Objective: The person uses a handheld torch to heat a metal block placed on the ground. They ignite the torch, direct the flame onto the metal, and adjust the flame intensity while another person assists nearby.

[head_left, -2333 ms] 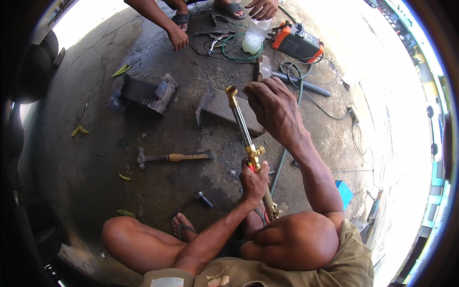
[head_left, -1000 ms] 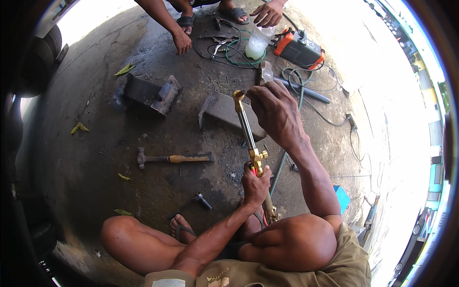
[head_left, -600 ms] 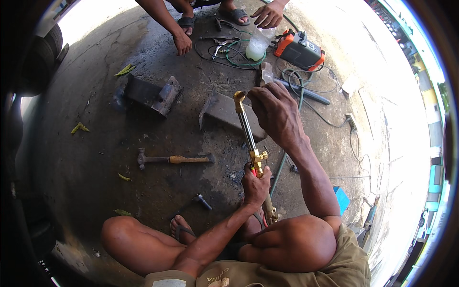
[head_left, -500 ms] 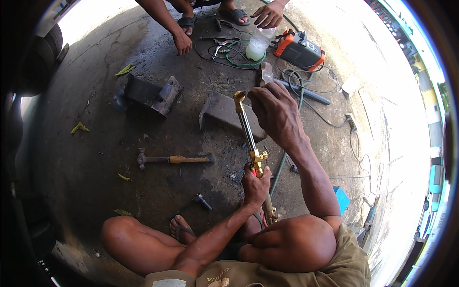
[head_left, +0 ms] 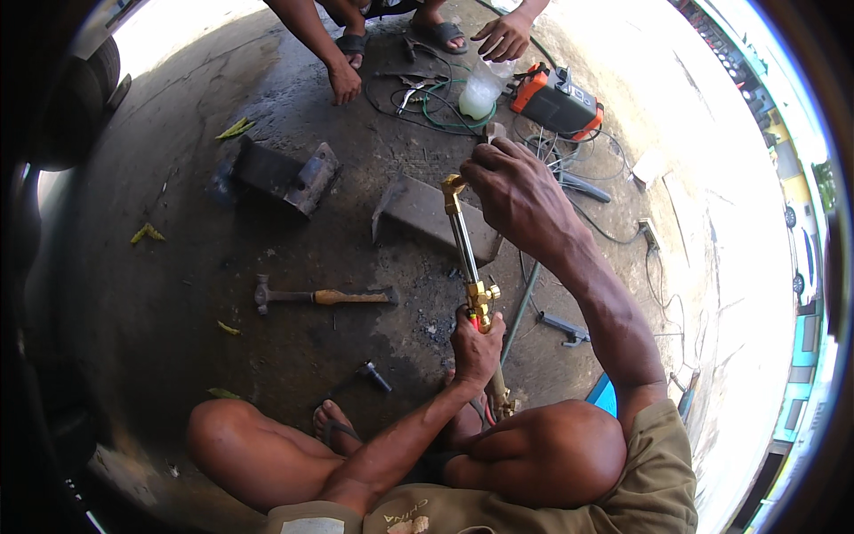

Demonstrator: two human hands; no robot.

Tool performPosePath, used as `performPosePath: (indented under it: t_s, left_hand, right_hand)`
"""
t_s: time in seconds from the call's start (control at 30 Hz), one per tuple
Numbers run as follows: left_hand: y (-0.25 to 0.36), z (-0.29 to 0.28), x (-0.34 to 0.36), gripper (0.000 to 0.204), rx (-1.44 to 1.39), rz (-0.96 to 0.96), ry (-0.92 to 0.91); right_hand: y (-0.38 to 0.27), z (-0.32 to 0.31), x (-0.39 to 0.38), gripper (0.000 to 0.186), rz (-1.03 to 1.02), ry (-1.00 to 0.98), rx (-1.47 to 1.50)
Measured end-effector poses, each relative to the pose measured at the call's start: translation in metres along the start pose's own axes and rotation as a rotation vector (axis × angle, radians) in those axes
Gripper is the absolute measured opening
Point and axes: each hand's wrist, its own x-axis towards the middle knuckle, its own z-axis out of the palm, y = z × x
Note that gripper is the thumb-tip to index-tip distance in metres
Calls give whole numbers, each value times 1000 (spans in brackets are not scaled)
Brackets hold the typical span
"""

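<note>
My left hand (head_left: 477, 351) is wrapped round the lower part of a cutting torch (head_left: 464, 240), near its brass valves. The torch points up and away from me, with its angled brass head (head_left: 453, 184) at the top. My right hand (head_left: 525, 198) is closed at that head, fingertips pinched beside the nozzle. A fan of thin silvery wires (head_left: 557, 151) sticks out past its knuckles, seemingly from its grip; the part between the fingers is hidden.
A hammer (head_left: 327, 295) and a bolt (head_left: 377, 377) lie nearby on the concrete. Beyond are two steel pieces (head_left: 283, 176) (head_left: 431, 214), a plastic jug (head_left: 480, 93), an orange-and-black welding machine (head_left: 559, 101), cables and an electrode holder (head_left: 564, 327). Opposite squats another person, hands (head_left: 344, 82) (head_left: 505, 37) apart from mine.
My right hand has shifted slightly up and left against the torch head, and its forearm has swung right. The fan of wires now shows. My left hand keeps its hold on the cutting torch.
</note>
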Motion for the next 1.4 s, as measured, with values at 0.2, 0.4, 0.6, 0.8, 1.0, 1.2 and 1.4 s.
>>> performPosePath:
  t_s: [0.2,0.4,0.6,0.8,1.0,1.2,1.4]
  left_hand:
    - [1,-2,1,37,-12,10,-21]
    - [-14,5,5,36,-3,152,24]
    - [-15,6,3,37,5,153,15]
    - [-13,6,3,31,130,343,126]
    - [-4,9,-2,32,18,75,-19]
    - [-4,-3,9,34,-31,8,7]
    - [-5,-6,10,36,12,16,28]
  right_hand:
    - [1,-8,-5,21,60,-98,85]
    - [-3,-6,-12,29,229,-79,171]
    - [-5,-5,-16,25,155,7,55]
    - [-3,1,-15,18,101,63,56]
    - [-1,4,-18,20,113,64,41]
    - [-11,-12,-22,27,191,203,76]
    - [-7,9,-22,28,201,221,111]
